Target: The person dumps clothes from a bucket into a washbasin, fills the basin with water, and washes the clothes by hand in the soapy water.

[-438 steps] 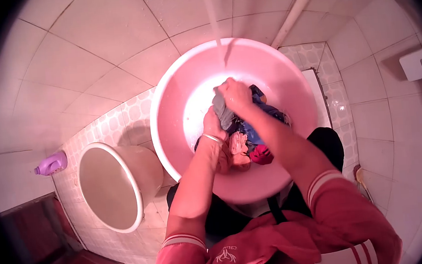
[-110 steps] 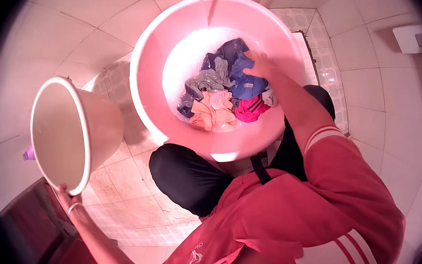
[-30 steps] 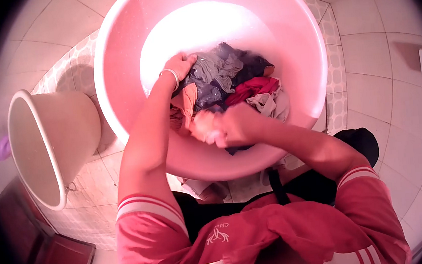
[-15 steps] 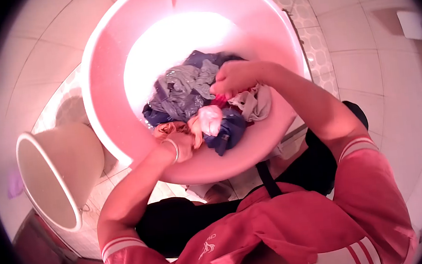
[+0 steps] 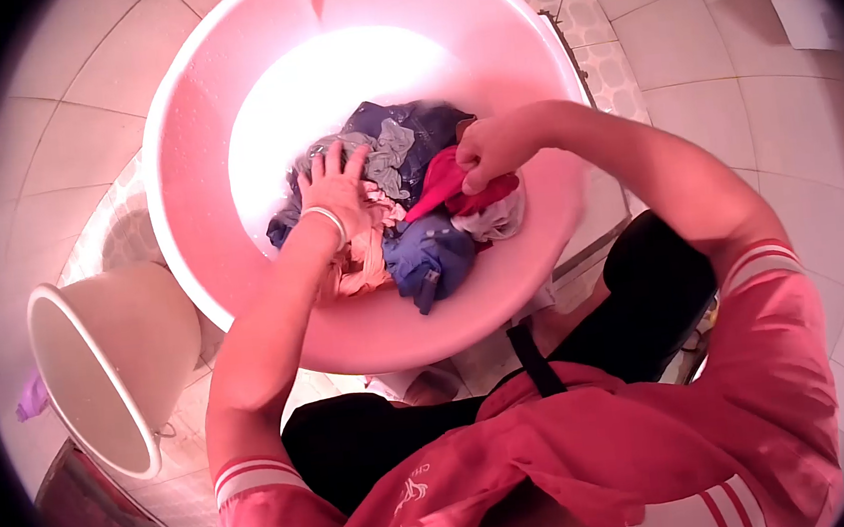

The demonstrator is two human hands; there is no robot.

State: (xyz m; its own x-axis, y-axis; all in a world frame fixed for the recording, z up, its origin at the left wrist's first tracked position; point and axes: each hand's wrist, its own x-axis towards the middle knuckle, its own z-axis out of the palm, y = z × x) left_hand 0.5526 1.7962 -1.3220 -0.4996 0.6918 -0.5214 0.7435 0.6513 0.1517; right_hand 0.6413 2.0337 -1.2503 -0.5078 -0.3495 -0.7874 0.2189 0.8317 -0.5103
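Cloths [image 5: 429,258] crumpled in round tub [image 5: 188,173] — left hand [image 5: 338,188] splayed, right hand [image 5: 489,154] gripping red fabric [image 5: 438,184]

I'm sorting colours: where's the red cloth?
In the head view, the red cloth is right of centre in the pink tub, held by the right hand, above the blue bundle.

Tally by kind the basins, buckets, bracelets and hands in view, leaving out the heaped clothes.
Basin: 1
Bucket: 1
Bracelet: 1
Hands: 2 (left hand spread on the clothes, right hand gripping red cloth)
Total: 5
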